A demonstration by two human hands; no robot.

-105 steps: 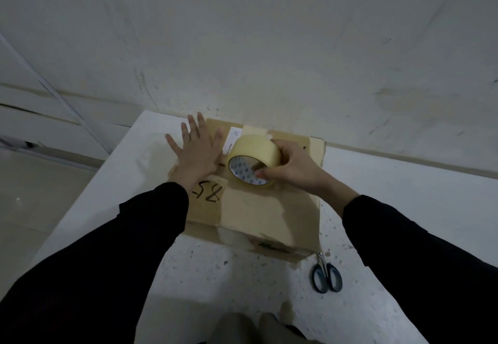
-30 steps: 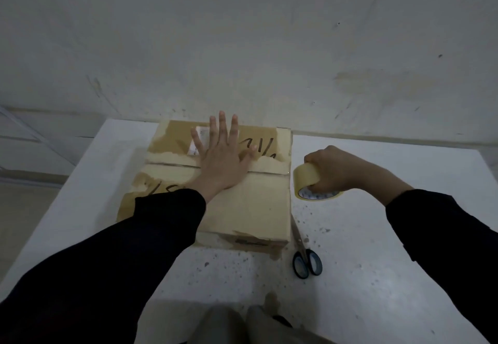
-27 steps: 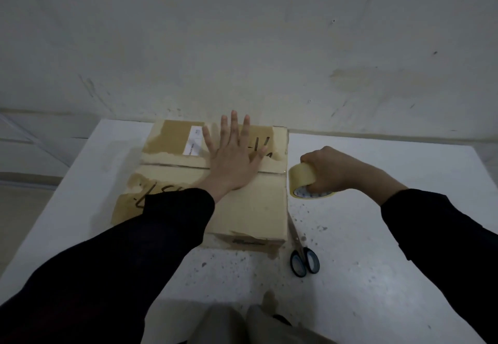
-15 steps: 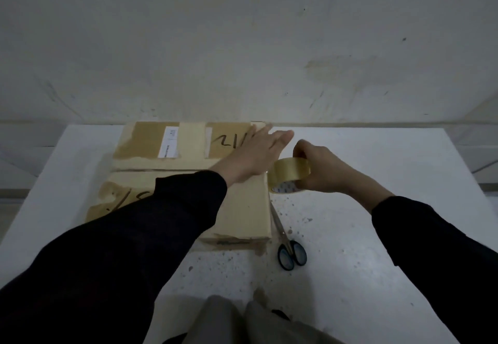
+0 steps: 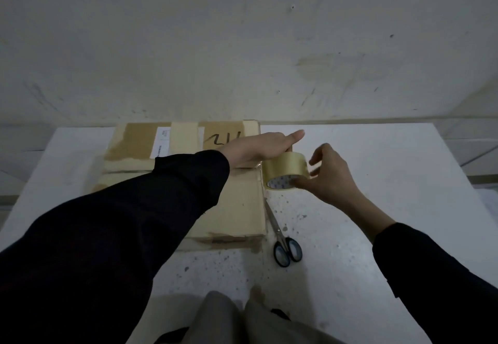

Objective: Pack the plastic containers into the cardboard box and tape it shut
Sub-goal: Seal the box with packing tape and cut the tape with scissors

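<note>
A closed cardboard box [image 5: 237,206] with black marker writing and a white label lies on the white table [image 5: 377,182]. My left hand [image 5: 258,148] lies flat across the box's right top edge, fingers stretched past it and touching the tape roll. Just off the box's right side my right hand [image 5: 327,175] holds a yellowish roll of tape [image 5: 285,171] between thumb and fingers. The plastic containers are not visible.
Black-handled scissors [image 5: 283,238] lie on the table against the box's right side, blades pointing away from me. A grey wall rises directly behind the table. My knees show at the table's near edge.
The tape roll came off the box top to its right side. My left hand slid rightward across the lid to the right edge, meeting the roll. The view shifted so the box sits further left.
</note>
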